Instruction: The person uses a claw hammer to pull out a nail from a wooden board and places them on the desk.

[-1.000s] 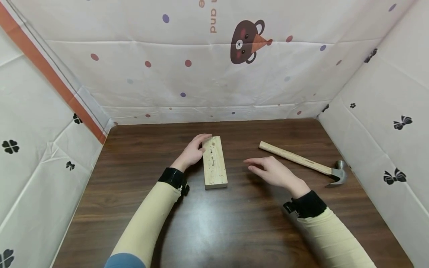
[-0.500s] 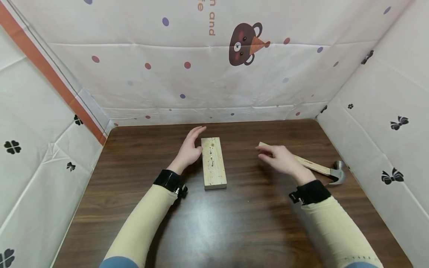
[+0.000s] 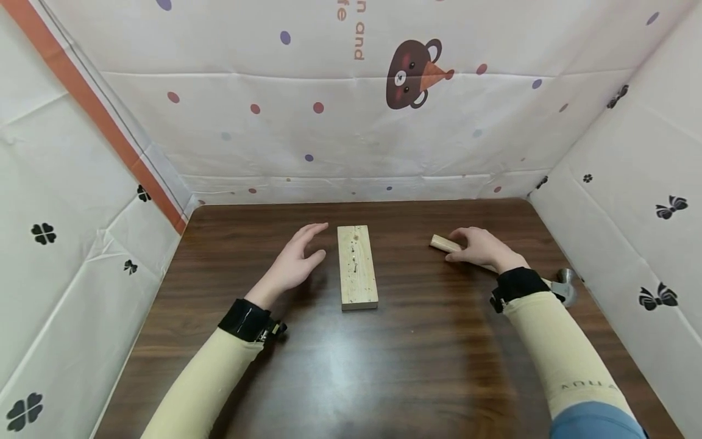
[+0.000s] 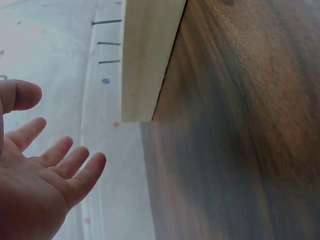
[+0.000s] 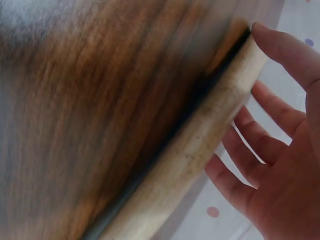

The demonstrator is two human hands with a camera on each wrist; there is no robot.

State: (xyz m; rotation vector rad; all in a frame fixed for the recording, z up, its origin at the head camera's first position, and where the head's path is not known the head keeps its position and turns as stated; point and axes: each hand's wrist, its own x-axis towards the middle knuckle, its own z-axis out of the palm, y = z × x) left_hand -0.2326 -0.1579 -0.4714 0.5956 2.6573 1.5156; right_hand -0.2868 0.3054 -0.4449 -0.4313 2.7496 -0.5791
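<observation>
Studding the board (image 4: pixel 145 60), nails (image 4: pixel 108 43) show side-on only from left wrist.

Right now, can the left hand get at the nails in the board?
Likely yes: the left hand is beside the board, not touching, and nothing visible blocks the nails jutting from its top face.

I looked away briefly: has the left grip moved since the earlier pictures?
Yes: judged against the wooden block, the left grip has moved left, and a clear gap now shows between them.
</observation>
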